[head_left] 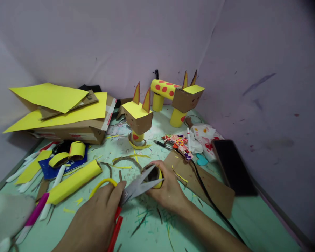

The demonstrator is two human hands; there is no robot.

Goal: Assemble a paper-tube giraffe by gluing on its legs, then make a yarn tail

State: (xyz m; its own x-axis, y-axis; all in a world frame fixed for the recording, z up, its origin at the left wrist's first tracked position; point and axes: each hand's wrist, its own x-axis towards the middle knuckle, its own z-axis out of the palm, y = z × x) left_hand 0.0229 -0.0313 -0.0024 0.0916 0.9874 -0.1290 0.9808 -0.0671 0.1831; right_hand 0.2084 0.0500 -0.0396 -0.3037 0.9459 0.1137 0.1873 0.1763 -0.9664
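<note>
The left hand (102, 206) is curled round the red and yellow handles of a pair of metal scissors (136, 189), and the two silver blades are wide apart. The right hand (168, 185) pinches a short, round, yellow-and-brown cardboard tube (154, 174), with its hole facing the blades. The tube is near the middle of the pale green table (131, 232). A long yellow paper tube (76, 182) lies at nine o'clock from it, a flat brown cardboard strip (212, 196) at three o'clock, and a brown box-shaped animal head with pointy ears (138, 117) between eleven and twelve. I can't tell if one blade is inside the hole. To snip well, I think it is best to push the edge deep between the blades, cut slowly, and turn the tube a little after each snip. Hold it firmly but don't squash it, and keep fingers away from the tips. The left arm comes in from seven o'clock, with the thumb on top and the blades pointing to two o'clock. The right arm reaches in from five o'clock, its fingers bent round the tube's far side.
</note>
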